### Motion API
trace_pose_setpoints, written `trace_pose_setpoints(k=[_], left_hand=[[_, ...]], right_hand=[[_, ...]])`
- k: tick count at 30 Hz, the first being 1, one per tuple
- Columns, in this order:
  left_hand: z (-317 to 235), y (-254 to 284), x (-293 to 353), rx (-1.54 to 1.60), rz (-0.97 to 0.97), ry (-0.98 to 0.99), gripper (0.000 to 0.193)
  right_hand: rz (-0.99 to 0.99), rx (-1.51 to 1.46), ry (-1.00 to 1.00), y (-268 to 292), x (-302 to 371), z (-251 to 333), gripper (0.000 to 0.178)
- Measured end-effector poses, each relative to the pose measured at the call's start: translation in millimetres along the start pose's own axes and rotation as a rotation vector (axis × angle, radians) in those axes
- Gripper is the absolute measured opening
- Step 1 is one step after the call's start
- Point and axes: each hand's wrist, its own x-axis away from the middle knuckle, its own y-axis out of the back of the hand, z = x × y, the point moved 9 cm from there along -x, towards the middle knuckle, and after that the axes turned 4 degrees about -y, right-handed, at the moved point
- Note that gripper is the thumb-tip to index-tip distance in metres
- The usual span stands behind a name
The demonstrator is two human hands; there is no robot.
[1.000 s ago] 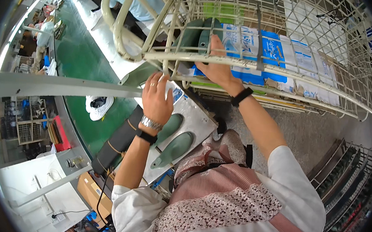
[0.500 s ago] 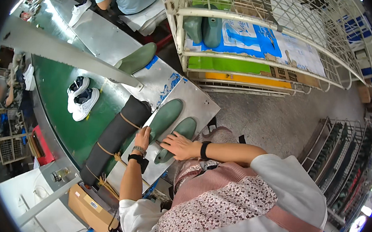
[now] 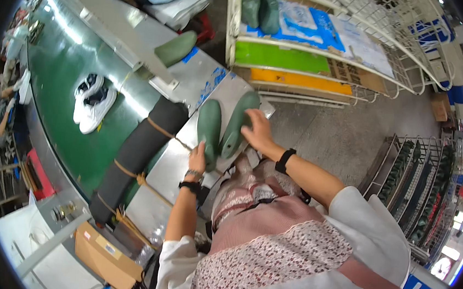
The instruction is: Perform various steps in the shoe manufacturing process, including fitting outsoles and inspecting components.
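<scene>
While our left hand [image 3: 198,157] presses flat, fingers spread, on the near end of one dark green shoe last [image 3: 209,132], our right hand [image 3: 257,130] lies open across the second green last [image 3: 237,124], gripping neither as far as we can tell. Both lasts lie side by side, touching, on the grey metal worktable [image 3: 166,166] in front of us, so we judge the pair already set down and being squared up; any work on them has not begun. A third green last [image 3: 175,48] rests farther along the table, and two more [image 3: 261,10] sit on the white wire rack [image 3: 328,48]. Beside the table runs a green conveyor belt [image 3: 59,102] carrying a pair of white sneakers [image 3: 93,102], and a black padded roll [image 3: 137,153] is tied along its edge.
</scene>
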Motion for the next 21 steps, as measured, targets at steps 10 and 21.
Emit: trace_pose_setpoints(k=[10, 21], left_hand=[[-83.5, -25.0, 7.4, 0.553, 0.069, 0.615, 0.076], [-305.4, 26.2, -13.3, 1.107, -0.032, 0.103, 0.08]], right_hand=[[0.141, -0.185, -0.489, -14.8, 42.6, -60.4, 0.113], [0.367, -0.944, -0.502, 143.2, 39.9, -46.1, 0.084]])
